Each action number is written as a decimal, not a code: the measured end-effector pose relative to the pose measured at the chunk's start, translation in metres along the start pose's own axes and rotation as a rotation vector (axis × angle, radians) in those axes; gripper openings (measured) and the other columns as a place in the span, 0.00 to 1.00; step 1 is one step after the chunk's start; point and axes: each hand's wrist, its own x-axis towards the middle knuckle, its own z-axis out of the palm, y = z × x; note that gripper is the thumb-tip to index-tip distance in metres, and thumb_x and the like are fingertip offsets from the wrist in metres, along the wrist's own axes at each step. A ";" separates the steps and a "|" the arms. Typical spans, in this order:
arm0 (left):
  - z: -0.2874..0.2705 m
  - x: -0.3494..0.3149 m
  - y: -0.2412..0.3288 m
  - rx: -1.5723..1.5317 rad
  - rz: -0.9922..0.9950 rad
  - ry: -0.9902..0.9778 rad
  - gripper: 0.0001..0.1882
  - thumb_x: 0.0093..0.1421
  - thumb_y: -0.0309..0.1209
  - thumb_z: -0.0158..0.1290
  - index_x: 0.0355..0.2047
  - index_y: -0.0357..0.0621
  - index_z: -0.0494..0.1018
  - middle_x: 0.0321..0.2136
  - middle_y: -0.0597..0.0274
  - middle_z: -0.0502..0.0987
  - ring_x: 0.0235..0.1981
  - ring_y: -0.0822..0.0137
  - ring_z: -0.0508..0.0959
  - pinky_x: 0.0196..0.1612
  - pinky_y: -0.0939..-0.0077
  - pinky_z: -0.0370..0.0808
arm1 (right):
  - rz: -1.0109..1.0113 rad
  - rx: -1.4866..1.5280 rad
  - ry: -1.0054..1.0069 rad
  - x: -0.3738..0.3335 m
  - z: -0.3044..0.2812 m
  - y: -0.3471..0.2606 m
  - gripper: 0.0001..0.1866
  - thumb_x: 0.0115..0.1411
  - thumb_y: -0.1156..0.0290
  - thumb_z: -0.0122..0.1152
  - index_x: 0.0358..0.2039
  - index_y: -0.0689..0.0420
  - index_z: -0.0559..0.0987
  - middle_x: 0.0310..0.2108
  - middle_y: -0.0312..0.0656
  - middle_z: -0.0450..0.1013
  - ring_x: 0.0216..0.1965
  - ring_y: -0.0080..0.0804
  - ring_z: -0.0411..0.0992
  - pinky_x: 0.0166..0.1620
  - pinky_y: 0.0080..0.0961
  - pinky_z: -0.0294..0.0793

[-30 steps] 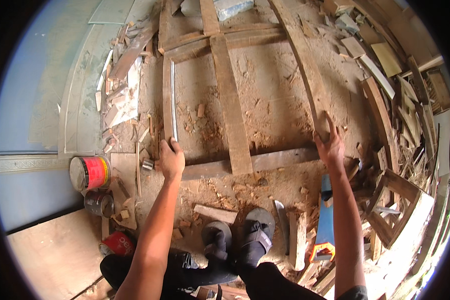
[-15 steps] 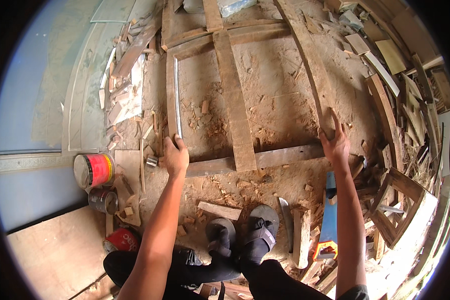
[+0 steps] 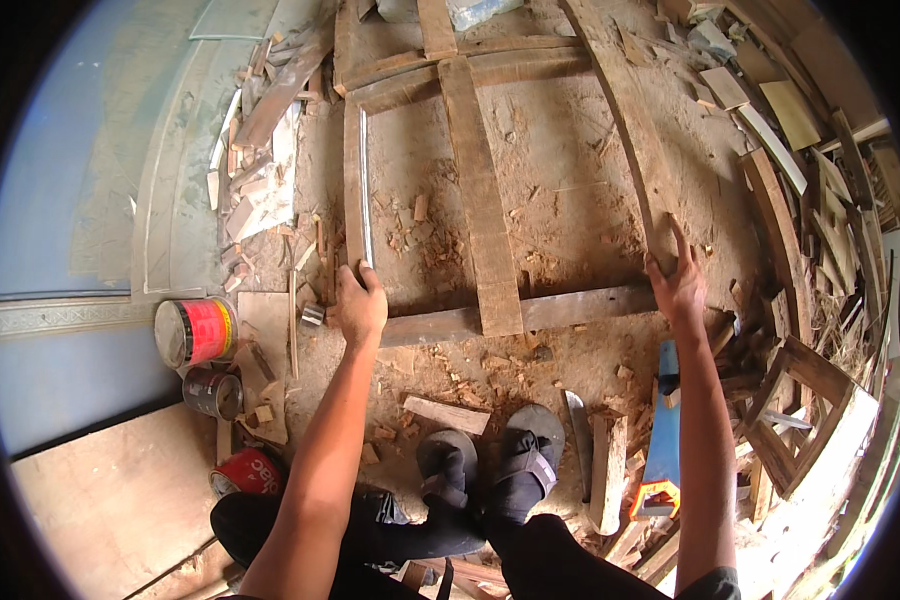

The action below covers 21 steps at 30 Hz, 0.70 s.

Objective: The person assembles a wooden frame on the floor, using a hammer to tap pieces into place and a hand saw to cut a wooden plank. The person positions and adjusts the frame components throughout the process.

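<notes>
1. Evidently the wooden frame (image 3: 354,180) lies on the dusty floor (image 3: 560,225) ahead of the person's feet (image 3: 530,450), its near corners within reach of both arms.
2. The left hand (image 3: 362,305) is closed around the near end of the frame's left rail, thumb and fingers gripping it, probably because a corner gives a firm hold.
3. The right hand (image 3: 680,285) grasps the near end of the right plank (image 3: 620,110), fingers spread and thumb by the inner edge; how hard it presses cannot be told. Such a wide pair of holds seems meant to steady both sides evenly.
4. Between the hands, the middle plank (image 3: 480,190) runs lengthwise, its near end lying over the near rail (image 3: 590,308), presumably as a brace.
5. A blue handsaw (image 3: 662,430) lies beside the right forearm, orange handle toward the person, which would make it easy to pick up.
6. Three tins, a red-labelled one (image 3: 205,330), a dark one (image 3: 213,392) and a red one (image 3: 247,472), sit left of the left forearm, perhaps to leave the frame unobstructed.
</notes>
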 end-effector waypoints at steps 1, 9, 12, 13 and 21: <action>0.001 0.001 -0.002 -0.007 0.011 0.010 0.25 0.72 0.48 0.38 0.47 0.35 0.66 0.40 0.33 0.77 0.42 0.32 0.77 0.46 0.41 0.72 | 0.007 0.002 0.008 -0.002 0.000 -0.002 0.41 0.57 0.59 0.65 0.70 0.40 0.62 0.54 0.57 0.72 0.50 0.59 0.75 0.53 0.48 0.76; -0.006 -0.004 0.011 0.035 -0.019 0.020 0.26 0.72 0.49 0.37 0.50 0.35 0.67 0.39 0.34 0.79 0.42 0.34 0.79 0.47 0.41 0.73 | -0.015 0.039 -0.005 -0.001 0.002 0.004 0.40 0.57 0.60 0.65 0.70 0.39 0.62 0.54 0.58 0.72 0.51 0.59 0.75 0.53 0.48 0.76; -0.008 -0.002 0.005 0.031 -0.042 -0.028 0.26 0.73 0.49 0.36 0.52 0.35 0.66 0.40 0.34 0.78 0.43 0.34 0.79 0.46 0.42 0.74 | -0.013 0.041 -0.013 -0.003 0.003 0.003 0.40 0.57 0.60 0.65 0.70 0.39 0.62 0.55 0.58 0.72 0.51 0.59 0.75 0.54 0.49 0.75; -0.007 0.000 0.001 0.031 -0.032 -0.017 0.26 0.73 0.49 0.36 0.52 0.36 0.66 0.40 0.34 0.78 0.43 0.35 0.79 0.46 0.42 0.75 | -0.010 0.050 -0.015 -0.002 0.004 0.002 0.40 0.57 0.60 0.65 0.70 0.39 0.61 0.55 0.58 0.72 0.51 0.59 0.74 0.54 0.49 0.75; -0.004 0.001 0.003 0.039 -0.027 -0.031 0.26 0.73 0.49 0.36 0.51 0.36 0.66 0.40 0.34 0.78 0.44 0.35 0.79 0.46 0.42 0.75 | -0.047 0.016 0.019 0.001 0.006 0.006 0.41 0.57 0.60 0.66 0.70 0.41 0.62 0.54 0.57 0.72 0.52 0.58 0.75 0.54 0.47 0.75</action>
